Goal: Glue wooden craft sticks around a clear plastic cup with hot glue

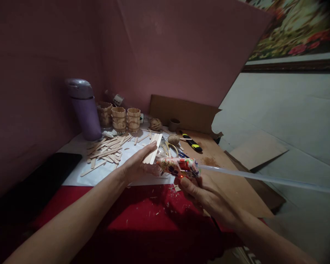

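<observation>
My left hand (139, 158) is closed around a clear plastic container (153, 169), with pale craft sticks (154, 148) standing side by side along it under my thumb. Fingers on its far side are hidden. In my right hand (199, 189) is a flower-patterned glue gun (172, 165) with a small red light lit. Its nozzle points left and is close to the lower end of the craft sticks; I cannot tell if they touch. From the gun's back a long translucent glue stick (250, 176) runs out to the right.
Loose craft sticks (107, 151) are heaped on white paper (71, 172). Behind stand a purple bottle (86, 117) and wooden cups (119, 120). Twine (173, 139), scissors (172, 149) and a yellow-black cutter (191, 141) lie beyond my hands. Brown board (231, 187) is at right.
</observation>
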`<state>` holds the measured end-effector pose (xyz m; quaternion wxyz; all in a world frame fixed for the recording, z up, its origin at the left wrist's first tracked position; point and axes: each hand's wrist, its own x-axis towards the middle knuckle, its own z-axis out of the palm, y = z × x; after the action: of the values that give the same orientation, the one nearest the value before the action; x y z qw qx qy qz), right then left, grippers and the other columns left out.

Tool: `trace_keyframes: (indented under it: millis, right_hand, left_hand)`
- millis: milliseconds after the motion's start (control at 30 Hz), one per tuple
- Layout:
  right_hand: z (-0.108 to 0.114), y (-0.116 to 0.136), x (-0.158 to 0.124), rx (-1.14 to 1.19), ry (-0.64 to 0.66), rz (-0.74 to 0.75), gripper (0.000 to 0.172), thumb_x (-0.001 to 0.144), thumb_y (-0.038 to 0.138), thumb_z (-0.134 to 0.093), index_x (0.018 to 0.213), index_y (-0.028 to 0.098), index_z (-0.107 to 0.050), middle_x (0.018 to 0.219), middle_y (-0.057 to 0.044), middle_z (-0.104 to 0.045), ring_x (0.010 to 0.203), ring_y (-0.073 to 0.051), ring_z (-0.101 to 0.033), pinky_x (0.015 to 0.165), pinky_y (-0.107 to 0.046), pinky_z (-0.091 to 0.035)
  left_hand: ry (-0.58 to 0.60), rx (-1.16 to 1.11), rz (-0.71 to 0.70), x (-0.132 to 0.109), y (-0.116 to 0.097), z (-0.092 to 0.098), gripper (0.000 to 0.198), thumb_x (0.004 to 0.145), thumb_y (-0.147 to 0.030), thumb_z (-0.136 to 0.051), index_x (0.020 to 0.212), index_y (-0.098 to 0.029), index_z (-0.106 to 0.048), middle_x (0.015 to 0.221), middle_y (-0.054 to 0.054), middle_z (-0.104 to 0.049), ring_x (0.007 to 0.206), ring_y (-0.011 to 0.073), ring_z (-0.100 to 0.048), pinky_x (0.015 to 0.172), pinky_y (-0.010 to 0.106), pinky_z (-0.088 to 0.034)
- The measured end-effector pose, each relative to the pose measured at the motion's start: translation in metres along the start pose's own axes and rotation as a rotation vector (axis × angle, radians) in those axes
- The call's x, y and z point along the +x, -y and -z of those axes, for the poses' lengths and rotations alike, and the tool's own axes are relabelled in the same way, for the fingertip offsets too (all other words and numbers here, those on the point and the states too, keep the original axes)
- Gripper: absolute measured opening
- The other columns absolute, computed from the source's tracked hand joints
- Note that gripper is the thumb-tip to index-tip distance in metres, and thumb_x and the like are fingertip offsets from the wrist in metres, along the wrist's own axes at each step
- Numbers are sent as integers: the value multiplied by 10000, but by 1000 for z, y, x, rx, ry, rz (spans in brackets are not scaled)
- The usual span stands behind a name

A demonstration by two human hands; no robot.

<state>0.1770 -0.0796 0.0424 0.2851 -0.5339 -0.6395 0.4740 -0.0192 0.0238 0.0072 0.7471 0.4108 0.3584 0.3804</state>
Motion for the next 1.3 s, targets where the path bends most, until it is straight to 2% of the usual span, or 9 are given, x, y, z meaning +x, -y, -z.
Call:
trace_keyframes:
  millis: [200, 467, 700, 867, 1000, 1167, 1300]
  right_hand:
    - [2, -6, -1, -15, -8, -41, 548, 886, 702, -493, 661, 209, -411, 605, 40, -401, 538, -89, -319, 468, -245, -242]
    - [1, -9, 0, 10, -20, -20, 547, 878, 713, -490, 661, 221, -384, 606, 47, -366, 527, -91, -277, 457, -247, -237]
    - [3, -9, -1, -9, 0, -54, 550, 883, 710, -487, 666, 211, -406, 604, 46, -381, 532, -87, -301, 460, -244, -234]
    - [3, -8, 0, 11, -25, -7, 537, 890, 698, -492, 677, 210, -413, 612, 44, -376, 544, -91, -298, 476, -250, -238]
    - [4, -8, 0, 4, -4, -24, 547, 884, 713, -481, 674, 214, -399, 601, 47, -376, 523, -88, -297, 462, -248, -236]
    - [4, -12, 1, 20, 3, -10, 532, 900, 697, -469, 680, 222, -379, 607, 53, -355, 517, -84, -274, 446, -240, -227]
    - [4, -13, 2, -9, 3, 4, 532, 920, 683, -448, 669, 216, -396, 591, 52, -374, 513, -83, -283, 448, -244, -225]
  left_hand:
    - [6, -12, 11, 0, -1, 0, 467, 821, -487, -666, 1195, -216, -594, 845, 54, -691, 534, 173, -616, 570, 328, -515]
    - [9, 5, 16, -1, 0, -1, 484, 813, -511, -670, 1194, -219, -615, 925, 79, -664, 578, 177, -610, 572, 327, -510]
    - [-34, 29, -41, -1, 0, -1, 481, 799, -469, -693, 1217, -245, -617, 1242, 100, -630, 608, 170, -601, 545, 337, -530]
    - [9, 11, -6, 4, 3, 2, 524, 805, -504, -686, 1248, -235, -609, 1131, 109, -675, 687, 206, -632, 526, 304, -527]
    - [9, 7, -32, 4, 4, 4, 543, 809, -483, -692, 1291, -256, -585, 1222, 114, -639, 731, 218, -653, 518, 309, -531]
    - [27, 29, -18, 3, 3, 2, 585, 807, -511, -688, 1306, -220, -594, 1195, 130, -645, 750, 228, -648, 531, 319, -530]
    - [10, -33, -29, 3, 3, 2, 570, 801, -452, -718, 1314, -238, -594, 1234, 120, -638, 774, 230, -650, 517, 303, -523]
